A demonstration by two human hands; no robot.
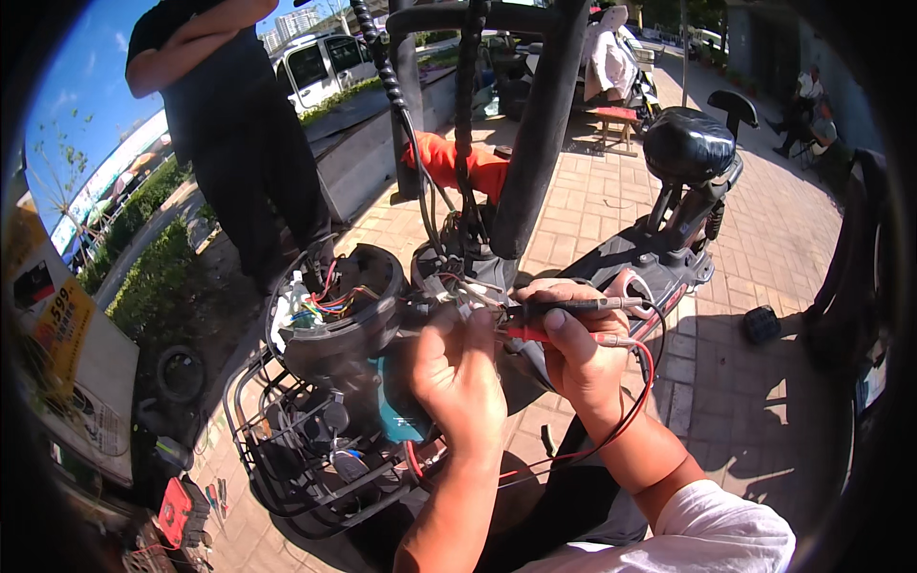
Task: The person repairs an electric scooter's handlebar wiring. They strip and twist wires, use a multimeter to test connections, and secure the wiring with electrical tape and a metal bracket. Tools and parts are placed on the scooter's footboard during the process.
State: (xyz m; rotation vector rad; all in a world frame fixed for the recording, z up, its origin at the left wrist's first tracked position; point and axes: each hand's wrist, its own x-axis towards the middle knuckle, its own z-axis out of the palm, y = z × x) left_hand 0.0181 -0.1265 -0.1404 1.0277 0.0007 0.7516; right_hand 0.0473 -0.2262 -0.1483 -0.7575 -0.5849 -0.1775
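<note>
Two multimeter probes, a black one (573,307) and a red one (549,335), lie side by side in my right hand (587,372), its fingers closed round them. Their tips point left, at the fingertips of my left hand (463,382). That hand pinches a small pale connector (465,310) with thin wires, partly hidden by the fingers. Just beyond is the electric scooter's steering column (468,263), with cables (425,181) running up from it. Left of my hands, an opened round black housing (334,349) shows coloured wires (334,304) and white plugs. The red probe lead (638,411) loops down past my right wrist.
Below the housing, a black wire basket (287,506) holds a teal device (396,406) and loose items. The scooter's black seat (690,143) stands back right. A person (229,124) with folded arms stands at far left. A red tool case (177,511) lies on the paving, lower left.
</note>
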